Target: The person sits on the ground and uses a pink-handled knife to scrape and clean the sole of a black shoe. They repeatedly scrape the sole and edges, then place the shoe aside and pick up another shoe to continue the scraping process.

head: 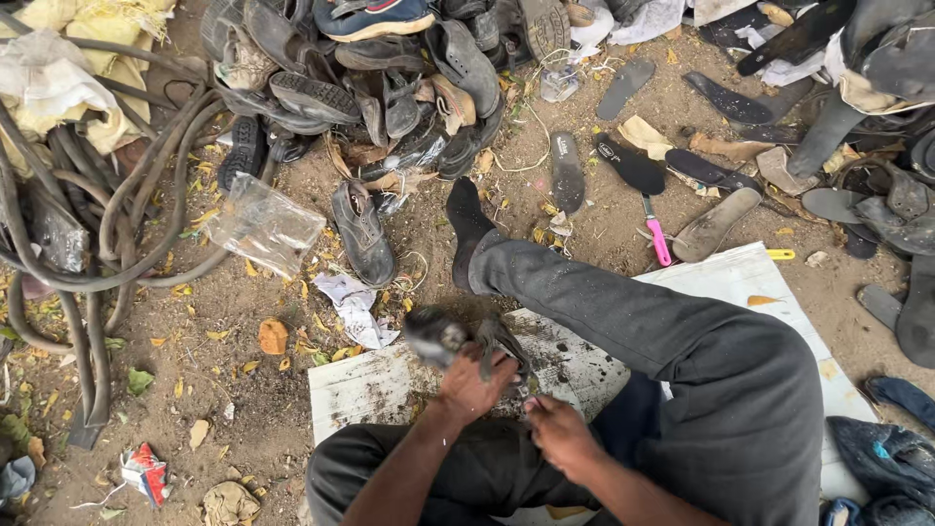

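Dirt ground (263, 409), littered with dry leaves and scraps. Big heap of worn shoes (370, 78) at top centre, loose soles (568, 173) scattered to its right. Bundle of black hoses (97, 244) along the left edge. White board (740, 282) lies flat under the seated person; dark-trousered leg (623, 312) stretched across it, sock foot on the dirt. Clear plastic bag (265, 226) sits between hoses and a single black shoe (362, 234), just beside it. Pink-handled tool (656, 237) near the board's top edge.

Left hand (474, 382) closed around a dark shoe (458, 341), held over the board's left part, toe end blurred. Right hand (560, 435) just beside it, lower, fingers curled in; touches the shoe's loose edge, but can't tell if it grips anything.
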